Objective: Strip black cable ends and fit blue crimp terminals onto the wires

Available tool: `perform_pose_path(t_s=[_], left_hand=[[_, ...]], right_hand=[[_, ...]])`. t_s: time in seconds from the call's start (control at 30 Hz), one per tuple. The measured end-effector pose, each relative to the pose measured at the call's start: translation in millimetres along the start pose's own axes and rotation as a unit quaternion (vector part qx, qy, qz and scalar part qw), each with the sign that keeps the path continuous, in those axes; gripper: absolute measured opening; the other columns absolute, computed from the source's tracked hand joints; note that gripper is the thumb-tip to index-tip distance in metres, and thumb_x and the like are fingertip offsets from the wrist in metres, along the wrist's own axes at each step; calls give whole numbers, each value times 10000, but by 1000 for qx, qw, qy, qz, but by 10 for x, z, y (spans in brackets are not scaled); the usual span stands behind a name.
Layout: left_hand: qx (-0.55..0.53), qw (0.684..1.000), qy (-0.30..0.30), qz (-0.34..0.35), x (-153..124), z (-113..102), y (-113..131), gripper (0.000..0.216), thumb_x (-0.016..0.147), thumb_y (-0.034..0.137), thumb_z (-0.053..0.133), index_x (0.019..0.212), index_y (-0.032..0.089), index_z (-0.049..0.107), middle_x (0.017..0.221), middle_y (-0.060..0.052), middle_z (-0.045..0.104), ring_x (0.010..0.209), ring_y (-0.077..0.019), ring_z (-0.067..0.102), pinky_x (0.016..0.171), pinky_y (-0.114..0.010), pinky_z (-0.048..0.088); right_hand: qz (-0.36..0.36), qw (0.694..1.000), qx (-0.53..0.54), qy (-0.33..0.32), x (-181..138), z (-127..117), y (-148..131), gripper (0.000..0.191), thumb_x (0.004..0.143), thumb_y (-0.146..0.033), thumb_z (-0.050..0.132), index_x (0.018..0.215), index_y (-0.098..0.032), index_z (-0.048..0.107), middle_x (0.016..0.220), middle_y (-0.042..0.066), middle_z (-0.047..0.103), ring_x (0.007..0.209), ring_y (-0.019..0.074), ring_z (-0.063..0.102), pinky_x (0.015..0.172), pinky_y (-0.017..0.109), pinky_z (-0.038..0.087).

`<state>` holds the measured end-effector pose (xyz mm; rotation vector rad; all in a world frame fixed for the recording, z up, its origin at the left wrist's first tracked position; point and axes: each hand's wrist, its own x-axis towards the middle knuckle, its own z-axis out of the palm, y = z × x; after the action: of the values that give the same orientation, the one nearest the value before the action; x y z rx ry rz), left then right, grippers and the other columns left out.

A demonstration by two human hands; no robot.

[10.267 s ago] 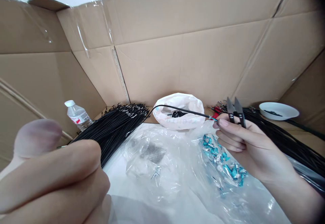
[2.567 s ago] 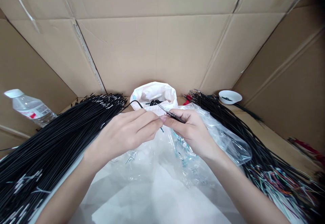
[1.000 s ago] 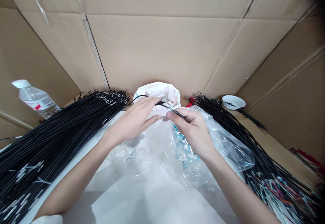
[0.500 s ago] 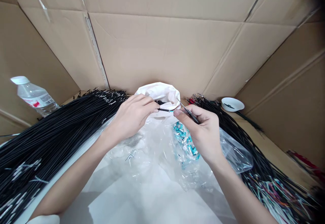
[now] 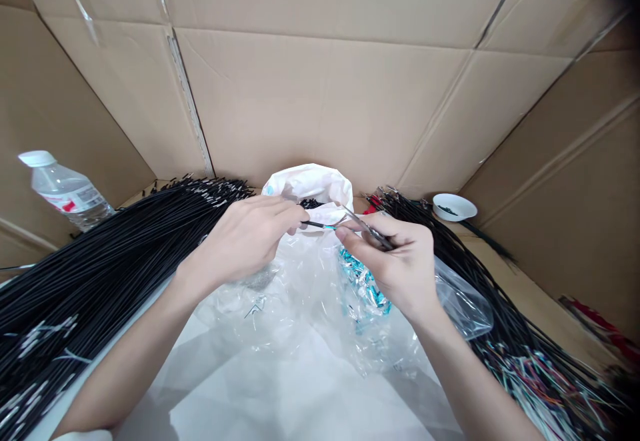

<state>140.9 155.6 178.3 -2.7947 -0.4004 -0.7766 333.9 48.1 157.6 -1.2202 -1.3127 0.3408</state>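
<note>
My left hand (image 5: 255,231) is closed, pinching a thin black cable (image 5: 314,224) whose end points right. Thin coloured wires (image 5: 329,227), a turquoise one among them, come out of that end and run to my right hand (image 5: 393,254). My right thumb and fingertips are closed at the wires. The same hand grips a slim pointed metal tool (image 5: 369,229) with a dark handle, its tip up and to the left. Just behind the cable stands an open white bag (image 5: 310,178) with small black pieces inside. Small turquoise and silvery pieces (image 5: 367,281) lie below my right hand amid clear plastic.
Black cable bundles lie on the left (image 5: 125,254) and right (image 5: 470,281), the right one ending in coloured wires. A water bottle (image 5: 73,191) stands far left, a small white bowl (image 5: 455,206) at right. Clear plastic (image 5: 300,294) covers the middle. Cardboard walls (image 5: 320,101) enclose the space.
Both hands have stayed close together, the cable dropping slightly. The pointed tool has turned flatter in my right hand, and the wires now look straighter between the hands.
</note>
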Motion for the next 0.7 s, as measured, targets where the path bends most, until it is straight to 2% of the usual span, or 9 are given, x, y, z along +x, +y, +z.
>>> perform_pose_path(t_s=[0.1,0.2,0.3,0.37,0.43,0.5,0.57,0.7], left_hand=[[-8,1000,22,-8,-9,13,17,329,948,42,386,1082,185,650,885,11,744,739,-164,691,575,-263,426],[-10,998,68,-10,4,79,61,229,1049,229,427,1160,174,620,962,-9,781,734,-153,724,581,-248,462],[-16,992,122,11,15,165,91,202,1033,348,529,1067,182,638,886,6,784,680,-131,723,590,-227,496],[-16,985,169,35,14,201,94,145,1009,307,584,998,176,646,825,7,773,678,-131,725,616,-223,527],[-9,978,200,59,10,207,91,91,1004,195,567,983,162,649,841,-16,776,749,-148,745,678,-235,569],[0,973,216,78,9,185,94,126,999,127,526,987,149,649,891,-43,786,840,-169,758,745,-257,598],[13,973,215,83,11,152,106,177,996,93,483,986,154,648,917,-43,791,880,-172,759,767,-265,606],[69,977,188,71,17,93,146,211,974,59,481,978,178,655,884,-1,785,793,-158,742,672,-260,571]], right_hand=[[17,1000,18,2,31,-27,15,201,769,-251,738,598,-189,651,531,-53,310,511,89,219,477,277,170],[57,995,78,4,79,-82,56,156,748,-256,763,622,-195,694,520,-58,338,504,85,224,477,272,176],[90,986,141,-14,102,-109,100,145,734,-238,774,611,-201,706,517,-64,363,487,74,217,471,266,194],[100,982,156,-27,98,-101,118,144,729,-242,785,612,-201,712,520,-64,379,484,70,220,469,264,197],[99,984,145,-26,87,-88,120,165,726,-266,797,606,-197,707,529,-57,390,494,74,243,471,264,189],[95,988,120,-23,80,-83,103,176,722,-286,798,603,-193,706,524,-54,373,504,81,250,473,267,177],[95,991,95,-26,80,-93,65,179,714,-294,787,597,-189,701,505,-57,343,501,83,235,473,271,159],[98,992,55,-57,86,-136,-32,193,692,-288,761,564,-182,665,484,-56,349,488,80,225,475,275,132]])
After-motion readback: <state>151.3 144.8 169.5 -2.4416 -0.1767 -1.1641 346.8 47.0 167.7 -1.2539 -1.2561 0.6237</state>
